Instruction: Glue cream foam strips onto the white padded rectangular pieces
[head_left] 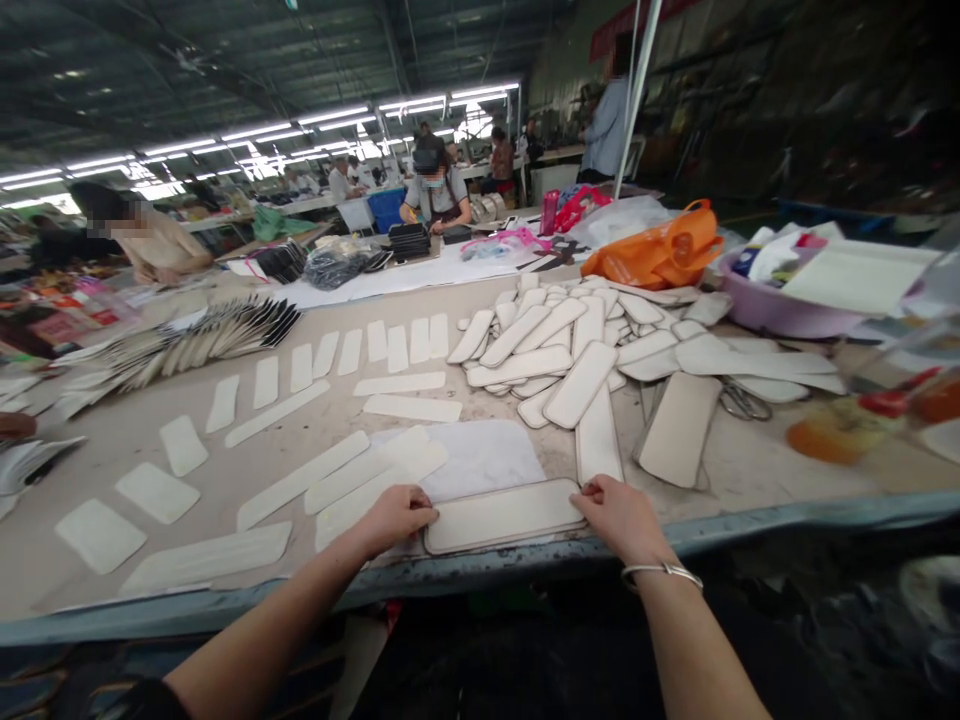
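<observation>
A long off-white panel with rounded corners and a dark edge (pixel 502 516) lies crosswise at the table's front edge. My left hand (pixel 396 516) pinches its left end, and my right hand (pixel 616 512) pinches the right end. Another panel seems to sit beneath it, its edge just showing. Behind it is a pale grey-white sheet (pixel 487 455). To the left lie loose white strips (pixel 304 478), and several small white rectangles (pixel 157 492) curve away in a row. A heap of similar dark-edged panels (pixel 551 335) rises beyond my right hand.
Scissors (pixel 744 402) lie at the right by a beige panel (pixel 679 428). Farther back are an orange bag (pixel 660 250) and a purple basin (pixel 787 300) full of things. Stacked pieces (pixel 187 345) fan out at the left. Co-workers sit beyond, one (pixel 439 190) across the table.
</observation>
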